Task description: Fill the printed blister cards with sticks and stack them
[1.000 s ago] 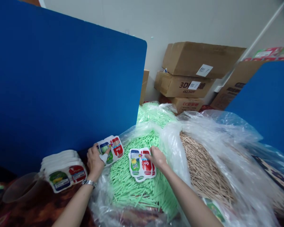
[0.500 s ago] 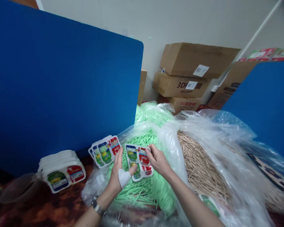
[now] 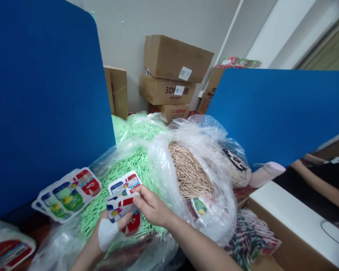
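Note:
My left hand (image 3: 109,226), with a white wrap around the base of its thumb, is closed on a printed package card (image 3: 134,224) with red cola and blue pictures. At the card's upper right edge, my right hand (image 3: 151,205) pinches it between thumb and fingers. The card looks bent or tilted. Another printed card (image 3: 115,187) shows just behind; whether my left fingers hold it too is hidden. Below both hands lie thin green sticks (image 3: 130,162) in an open clear plastic bag. Several similar cards (image 3: 69,197) lie fanned out to the left.
Brown sticks (image 3: 189,173) fill a second plastic bag (image 3: 164,162). Blue partitions (image 3: 45,94) stand on both sides, cardboard boxes (image 3: 169,90) at the back. A carton of wrapped pieces (image 3: 251,233) is lower right, near another person's arm (image 3: 322,186) and a pale cylinder (image 3: 267,174).
My view has turned right, bringing the carton and the other person into sight. The card held flat before is now tilted or bent, and another card shows behind it.

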A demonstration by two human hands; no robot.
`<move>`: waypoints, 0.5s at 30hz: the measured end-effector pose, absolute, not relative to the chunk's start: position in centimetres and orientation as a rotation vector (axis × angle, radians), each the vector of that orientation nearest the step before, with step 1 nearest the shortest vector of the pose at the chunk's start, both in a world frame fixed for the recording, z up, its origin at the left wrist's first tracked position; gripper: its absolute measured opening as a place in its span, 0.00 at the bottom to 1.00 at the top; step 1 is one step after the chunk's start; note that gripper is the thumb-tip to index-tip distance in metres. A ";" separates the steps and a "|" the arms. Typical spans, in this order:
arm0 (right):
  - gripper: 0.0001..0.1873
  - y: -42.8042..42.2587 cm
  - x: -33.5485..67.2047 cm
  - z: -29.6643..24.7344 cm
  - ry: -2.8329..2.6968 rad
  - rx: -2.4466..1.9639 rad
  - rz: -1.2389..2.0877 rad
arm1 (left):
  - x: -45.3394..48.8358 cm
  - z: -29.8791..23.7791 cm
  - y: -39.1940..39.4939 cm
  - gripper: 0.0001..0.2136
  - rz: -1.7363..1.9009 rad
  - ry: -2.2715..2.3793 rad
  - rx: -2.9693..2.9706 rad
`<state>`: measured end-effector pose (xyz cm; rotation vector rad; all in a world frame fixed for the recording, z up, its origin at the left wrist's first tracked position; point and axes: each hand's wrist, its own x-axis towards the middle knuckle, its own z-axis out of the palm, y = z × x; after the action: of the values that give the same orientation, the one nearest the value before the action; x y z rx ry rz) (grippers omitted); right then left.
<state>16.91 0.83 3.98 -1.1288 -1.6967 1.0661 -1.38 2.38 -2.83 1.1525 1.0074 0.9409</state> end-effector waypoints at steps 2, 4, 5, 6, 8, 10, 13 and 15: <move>0.12 0.2 17.7 4.2 -1.788 -1.150 0.902 | -0.7 -2.8 1.9 0.16 0.919 1.036 1.139; 0.13 -0.2 18.6 4.3 -1.857 -1.139 0.767 | 0.1 -2.4 1.5 0.15 0.875 1.019 1.194; 0.15 -0.4 18.9 4.2 -1.886 -1.137 0.705 | 0.5 -2.1 1.3 0.15 0.843 0.995 1.232; 0.17 -0.6 19.3 4.1 -1.915 -1.144 0.643 | 0.9 -1.7 1.1 0.15 0.815 0.973 1.266; 0.17 -1.1 19.8 4.0 -1.973 -1.164 0.537 | 1.7 -0.7 0.8 0.14 0.776 0.969 1.314; 0.16 -1.8 20.3 3.9 -2.034 -1.154 0.456 | 2.8 0.3 0.5 0.12 0.775 1.042 1.322; 0.12 -2.7 21.9 3.6 -2.070 -1.063 0.559 | 4.5 1.4 -0.3 0.12 0.771 1.124 1.196; 0.15 -2.8 24.4 3.0 -1.966 -1.099 0.728 | 5.4 1.6 -1.0 0.14 0.751 1.117 0.984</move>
<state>24.44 -2.84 2.96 -1.0989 -1.9660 0.7282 5.40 -0.96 1.58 0.9839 1.1172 0.7507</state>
